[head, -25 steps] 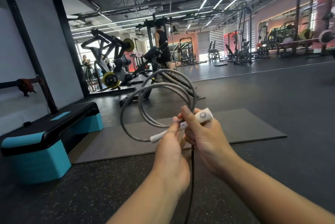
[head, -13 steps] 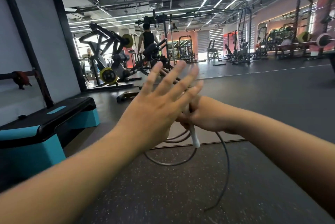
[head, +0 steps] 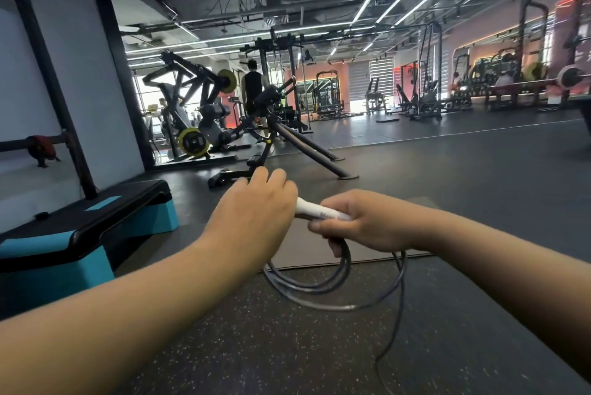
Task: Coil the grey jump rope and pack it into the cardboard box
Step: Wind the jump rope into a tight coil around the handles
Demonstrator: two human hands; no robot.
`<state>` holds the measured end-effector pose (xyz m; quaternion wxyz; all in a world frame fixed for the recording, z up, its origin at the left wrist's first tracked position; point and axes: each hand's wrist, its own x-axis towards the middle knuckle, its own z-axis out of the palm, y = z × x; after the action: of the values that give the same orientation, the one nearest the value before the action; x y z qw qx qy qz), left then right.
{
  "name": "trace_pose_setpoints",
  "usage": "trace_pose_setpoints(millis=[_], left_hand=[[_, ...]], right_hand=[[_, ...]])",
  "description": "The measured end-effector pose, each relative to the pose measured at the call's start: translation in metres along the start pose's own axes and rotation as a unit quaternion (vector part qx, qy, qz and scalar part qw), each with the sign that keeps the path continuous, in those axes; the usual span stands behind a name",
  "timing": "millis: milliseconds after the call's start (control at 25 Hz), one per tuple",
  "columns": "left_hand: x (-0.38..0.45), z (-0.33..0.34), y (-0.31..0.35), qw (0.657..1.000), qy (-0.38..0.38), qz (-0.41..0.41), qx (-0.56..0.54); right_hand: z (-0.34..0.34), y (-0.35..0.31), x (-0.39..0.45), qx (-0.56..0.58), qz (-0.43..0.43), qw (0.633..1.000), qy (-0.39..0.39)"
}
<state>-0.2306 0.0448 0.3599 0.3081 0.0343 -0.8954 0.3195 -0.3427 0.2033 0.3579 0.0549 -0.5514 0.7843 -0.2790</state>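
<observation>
A blue and black aerobic step (head: 86,234) sits on the gym floor (head: 479,196) well off to the left of the person's hands, against a white wall. Beyond the hands, black weight machines (head: 204,113) with yellow plates stand in the middle distance, and another person in a dark sleeveless top (head: 254,87) stands among them, back to the camera.

The left hand (head: 252,222) reaches forward with its fingers curled over the left end of the white handle (head: 315,211); how firmly it grips is hidden behind the knuckles. Just to its right, the right hand (head: 364,225) is wrapped around the other end of the handle and pinches gathered loops of the grey jump rope (head: 323,289). The coils hang below both hands, above the speckled floor, while a loose strand trails down toward the lower right. A grey mat (head: 300,250) lies on the floor under and beyond the hands. The cardboard box does not appear in the view. Farther right, racks and a loaded barbell (head: 569,76) line the pink-lit wall.
</observation>
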Motion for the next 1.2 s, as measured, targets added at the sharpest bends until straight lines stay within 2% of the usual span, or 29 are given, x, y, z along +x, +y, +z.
trace_pose_setpoints(millis=[80, 120, 160, 240, 280, 400, 520, 720, 920, 1000, 1120, 1160, 1200], left_hand=[[0.003, -0.009, 0.013, 0.999, -0.004, 0.028, -0.019], [0.005, -0.012, 0.015, 0.996, -0.024, 0.048, -0.064], [0.008, -0.013, 0.016, 0.988, -0.068, 0.055, -0.130], [0.007, -0.009, 0.012, 0.948, -0.193, 0.035, -0.251], [0.005, -0.009, 0.010, 0.939, -0.216, 0.047, -0.265], [-0.001, -0.009, -0.001, 0.946, -0.228, 0.117, -0.201], [-0.011, -0.006, -0.022, 0.950, -0.257, 0.135, -0.115], [-0.027, -0.001, -0.035, 0.941, -0.317, 0.085, -0.087], [-0.032, 0.010, -0.070, 0.915, -0.381, 0.000, -0.133], [-0.036, 0.012, -0.076, 0.896, -0.406, -0.004, -0.180], [-0.045, 0.026, -0.072, 0.864, -0.418, -0.034, -0.280], [-0.049, 0.034, -0.070, 0.829, -0.409, -0.083, -0.372], [-0.053, 0.040, -0.067, 0.765, -0.384, -0.150, -0.495]], right_hand=[[0.005, -0.003, 0.005, -0.069, -0.022, 0.997, 0.001], [0.004, -0.005, 0.007, -0.096, -0.030, 0.995, -0.001], [0.003, -0.007, 0.007, -0.114, -0.039, 0.993, -0.005], [0.000, -0.007, 0.002, -0.133, -0.051, 0.990, -0.023], [-0.001, -0.007, -0.002, -0.134, -0.053, 0.989, -0.033], [-0.005, -0.004, -0.008, -0.115, -0.028, 0.992, -0.050], [-0.024, 0.009, -0.013, -0.073, 0.028, 0.996, -0.034], [-0.032, 0.029, -0.013, -0.058, 0.041, 0.997, -0.005], [-0.041, 0.061, -0.026, 0.073, 0.147, 0.986, -0.032], [-0.037, 0.065, -0.028, 0.110, 0.158, 0.981, -0.029], [-0.025, 0.060, -0.021, 0.220, 0.116, 0.968, 0.012], [-0.021, 0.058, -0.018, 0.249, 0.095, 0.963, 0.040], [-0.017, 0.059, -0.015, 0.267, 0.079, 0.958, 0.070]])
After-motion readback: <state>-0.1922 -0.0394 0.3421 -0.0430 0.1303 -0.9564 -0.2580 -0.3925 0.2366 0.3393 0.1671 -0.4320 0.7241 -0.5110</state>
